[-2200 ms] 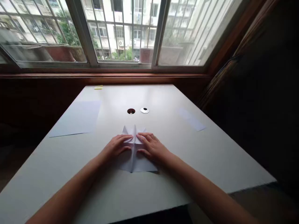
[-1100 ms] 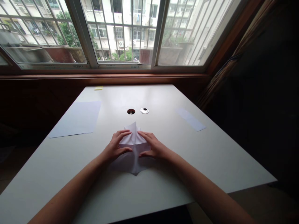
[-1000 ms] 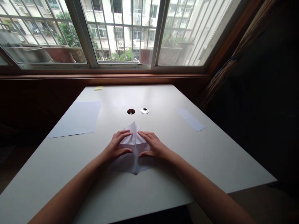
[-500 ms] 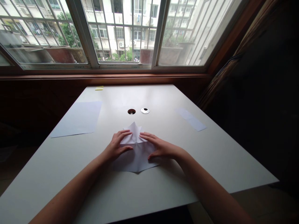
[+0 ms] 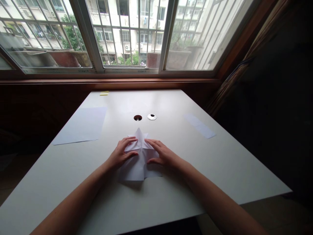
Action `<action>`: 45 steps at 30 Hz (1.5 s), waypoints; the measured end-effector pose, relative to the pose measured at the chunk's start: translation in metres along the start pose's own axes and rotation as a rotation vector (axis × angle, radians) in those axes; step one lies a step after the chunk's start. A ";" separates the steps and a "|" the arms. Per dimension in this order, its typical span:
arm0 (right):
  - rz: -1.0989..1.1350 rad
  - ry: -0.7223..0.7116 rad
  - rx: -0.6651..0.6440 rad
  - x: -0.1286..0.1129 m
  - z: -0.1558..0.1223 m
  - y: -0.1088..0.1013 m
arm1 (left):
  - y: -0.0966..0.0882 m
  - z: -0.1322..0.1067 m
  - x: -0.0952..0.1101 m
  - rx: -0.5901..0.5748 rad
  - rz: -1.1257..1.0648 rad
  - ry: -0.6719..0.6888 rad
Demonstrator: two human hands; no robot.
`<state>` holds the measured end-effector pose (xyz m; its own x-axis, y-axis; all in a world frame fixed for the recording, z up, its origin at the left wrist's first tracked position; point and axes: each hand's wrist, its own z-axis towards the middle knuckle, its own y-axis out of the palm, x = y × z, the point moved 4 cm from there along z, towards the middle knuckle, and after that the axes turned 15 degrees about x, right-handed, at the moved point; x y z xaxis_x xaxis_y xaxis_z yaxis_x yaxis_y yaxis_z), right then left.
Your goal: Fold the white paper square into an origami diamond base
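Observation:
A white sheet of paper (image 5: 134,169), creased and partly folded, lies on the table in front of me, with a pointed tip at its far end. My left hand (image 5: 122,152) holds its left side, fingers curved over the upper part and thumb on the middle. On the opposite side my right hand (image 5: 163,154) grips the paper, with fingertips near the centre crease and the thumb lower down. A ridge runs along the middle, and the near left part stands a little off the table. Parts of both side edges are hidden under my hands.
On the white table (image 5: 73,182), a flat paper sheet (image 5: 83,124) lies left and a paper strip (image 5: 200,126) right. Farther back are a round hole (image 5: 138,117), its metal cover (image 5: 152,117) and a yellow sticky note (image 5: 104,93). A barred window (image 5: 129,39) stands beyond.
My right hand and its thumb have moved left, bringing the right part of the paper inward. The near edge, spread wide before, is now narrower and folded along the middle.

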<state>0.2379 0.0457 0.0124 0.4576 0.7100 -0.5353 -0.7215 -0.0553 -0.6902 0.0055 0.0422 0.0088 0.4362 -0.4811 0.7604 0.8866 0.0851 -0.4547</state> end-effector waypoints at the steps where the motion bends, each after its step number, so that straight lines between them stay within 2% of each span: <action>1: 0.002 -0.005 0.017 -0.002 0.001 0.001 | 0.000 0.000 0.001 -0.001 -0.001 -0.003; 9: 0.040 -0.075 0.124 -0.021 0.008 0.004 | 0.010 -0.002 0.013 -0.034 -0.244 -0.047; 15: 0.084 -0.040 0.185 -0.034 0.011 -0.001 | 0.016 -0.004 0.018 -0.017 -0.361 -0.064; 21: 0.258 0.012 0.276 -0.037 0.011 0.002 | 0.015 -0.004 0.021 0.048 -0.457 -0.147; 26: 0.360 0.041 0.318 -0.035 0.010 0.004 | 0.015 -0.003 0.025 0.035 -0.437 -0.136; 35: 0.280 0.004 0.323 -0.041 0.012 -0.003 | 0.013 -0.004 0.036 0.042 -0.403 -0.110; 39: 0.248 -0.029 0.349 -0.043 0.012 -0.006 | 0.008 -0.003 0.039 0.108 -0.292 -0.072; 42: 0.219 -0.045 0.371 -0.045 0.011 -0.009 | 0.002 -0.002 0.041 0.182 -0.175 0.003; 45: 0.185 -0.065 0.387 -0.048 0.011 -0.014 | -0.001 -0.002 0.045 0.210 -0.146 0.073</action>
<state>0.2204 0.0204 0.0528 0.2775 0.7566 -0.5921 -0.9356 0.0728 -0.3455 0.0237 0.0192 0.0424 0.2955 -0.5628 0.7720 0.9552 0.1858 -0.2302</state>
